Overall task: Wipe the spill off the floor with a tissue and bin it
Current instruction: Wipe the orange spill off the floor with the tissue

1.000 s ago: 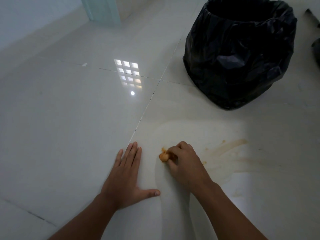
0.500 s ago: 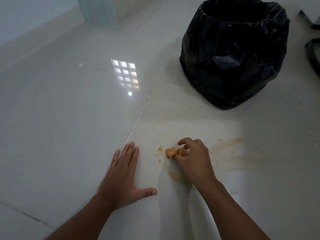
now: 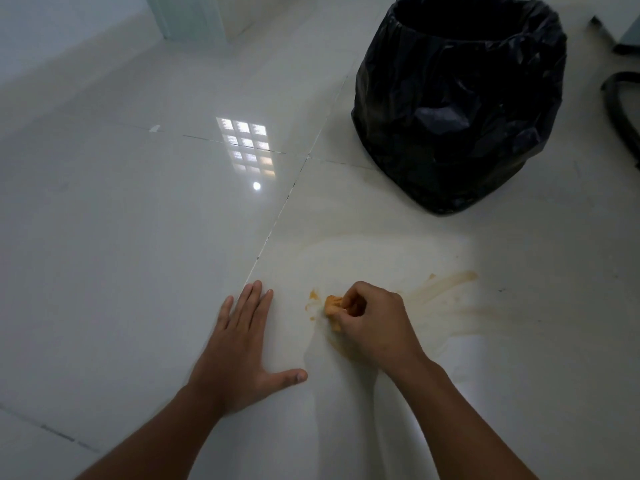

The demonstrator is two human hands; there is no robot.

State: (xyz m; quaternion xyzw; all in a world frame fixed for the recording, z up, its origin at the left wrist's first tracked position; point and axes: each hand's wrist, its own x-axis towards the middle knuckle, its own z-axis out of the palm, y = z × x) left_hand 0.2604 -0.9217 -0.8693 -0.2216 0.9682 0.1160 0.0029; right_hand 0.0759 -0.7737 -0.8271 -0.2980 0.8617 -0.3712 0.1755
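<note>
My right hand (image 3: 375, 323) is closed around a small crumpled tissue (image 3: 333, 303), soaked orange, and presses it on the white tile floor (image 3: 138, 237). Orange-brown spill streaks (image 3: 446, 289) fan out to the right of that hand, and small orange dabs (image 3: 313, 296) lie just left of the tissue. My left hand (image 3: 239, 348) rests flat on the floor, fingers spread, a short way left of the tissue. A bin lined with a black bag (image 3: 457, 109) stands open at the upper right, beyond the spill.
A dark curved hose or cable (image 3: 620, 109) lies at the right edge beside the bin. A pale door frame (image 3: 187, 15) and wall stand at the top left. Grout lines (image 3: 277, 223) cross the glossy tiles, which mirror a window.
My right hand has dragged the tissue from left to right and slightly back, leaving orange dabs on the tile. My left hand has stayed flat on the floor.
</note>
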